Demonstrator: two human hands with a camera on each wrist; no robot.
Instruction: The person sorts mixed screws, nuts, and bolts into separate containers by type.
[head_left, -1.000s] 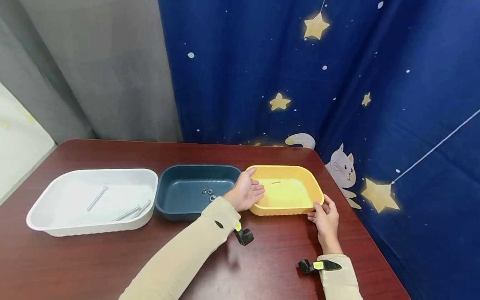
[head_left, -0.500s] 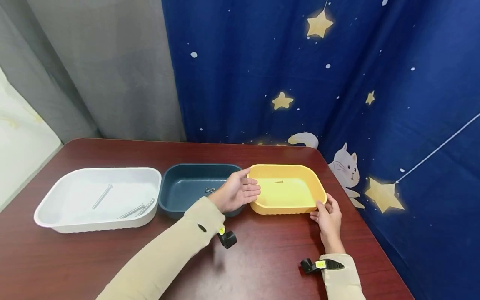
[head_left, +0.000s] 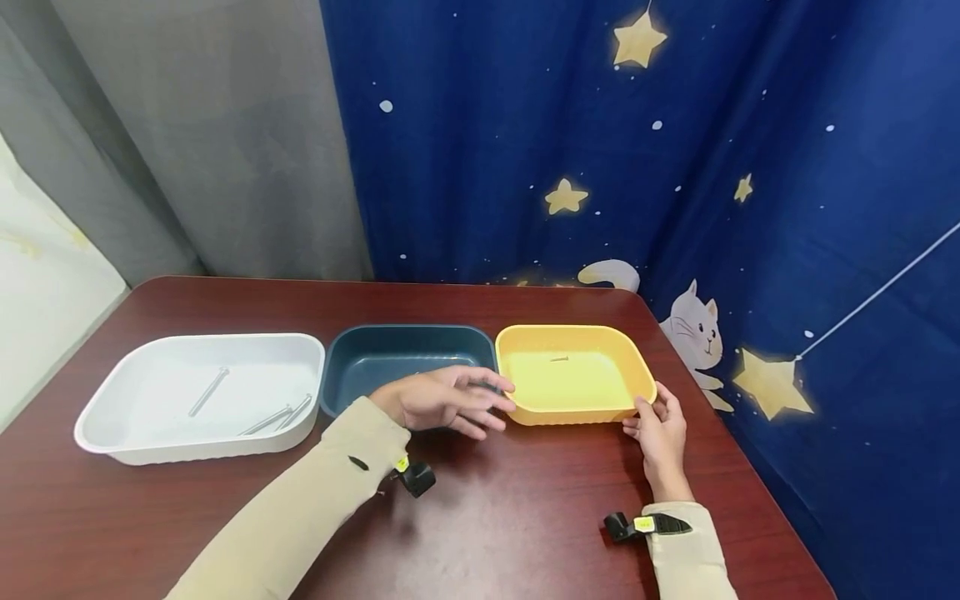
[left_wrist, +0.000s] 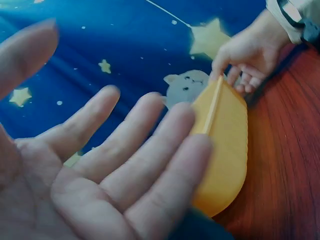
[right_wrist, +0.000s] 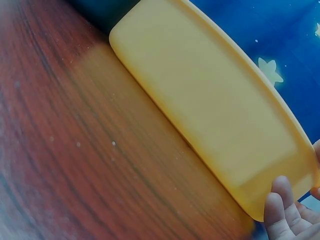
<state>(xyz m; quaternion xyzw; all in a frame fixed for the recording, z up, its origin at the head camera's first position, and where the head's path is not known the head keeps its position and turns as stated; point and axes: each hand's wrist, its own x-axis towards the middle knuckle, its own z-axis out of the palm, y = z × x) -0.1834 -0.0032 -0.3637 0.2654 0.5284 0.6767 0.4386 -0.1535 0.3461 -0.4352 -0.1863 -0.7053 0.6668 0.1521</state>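
Observation:
My right hand (head_left: 660,437) pinches the near right corner of the yellow tray (head_left: 577,417), thumb on the rim and fingers under it; its fingers (right_wrist: 280,205) show against the tray's wall in the right wrist view. A small screw (head_left: 558,359) lies inside that tray. My left hand (head_left: 450,400), fingers spread and holding nothing, hovers over the near right part of the dark blue tray (head_left: 408,333), fingertips close to the yellow tray's left end. The left wrist view shows its palm (left_wrist: 65,190) and the yellow tray beyond. The hand hides most of the blue tray's contents.
A white tray (head_left: 150,392) stands at the left with several long bolts (head_left: 208,392) in it. All three trays sit in a row on the brown table (head_left: 480,517). Behind hang a grey curtain (head_left: 247,150) and a blue star-patterned curtain (head_left: 480,150).
My left hand has drawn back leftward from the yellow tray and turned, its fingers spreading apart. The right hand keeps its hold on the corner.

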